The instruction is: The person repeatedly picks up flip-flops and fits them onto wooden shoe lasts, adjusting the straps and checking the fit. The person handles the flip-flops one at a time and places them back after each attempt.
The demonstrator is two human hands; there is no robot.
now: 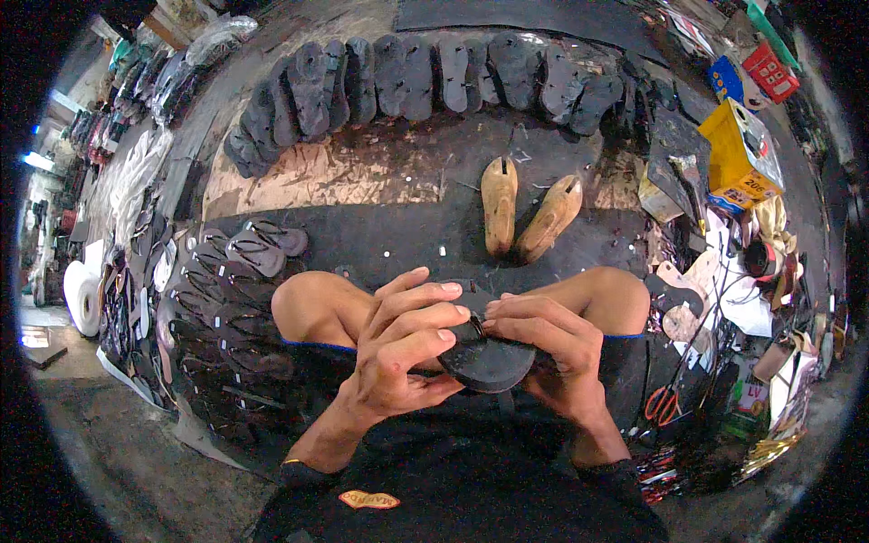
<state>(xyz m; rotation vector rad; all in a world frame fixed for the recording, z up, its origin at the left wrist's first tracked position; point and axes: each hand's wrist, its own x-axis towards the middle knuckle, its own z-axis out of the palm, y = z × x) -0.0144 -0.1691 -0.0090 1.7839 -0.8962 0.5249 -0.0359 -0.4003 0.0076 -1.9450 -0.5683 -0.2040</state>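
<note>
Between my two hands is a black sandal (489, 365), held over my lap with its rounded end toward me. My left hand (403, 339) grips its left side, fingers bent over the top and thumb beneath. From the right, my right hand (548, 337) closes on the sandal, fingertips by the dark strap in its middle. Part of the sole is covered by my fingers. Just beyond my knees, a pair of wooden shoe lasts (500, 206) lies on the dark work surface.
An arc of black soles (389, 77) lines the far side. Several strapped sandals (258, 249) are piled at my left. To the right are a yellow box (740, 154), orange-handled scissors (663, 405) and scattered scraps. A white roll (83, 299) stands far left.
</note>
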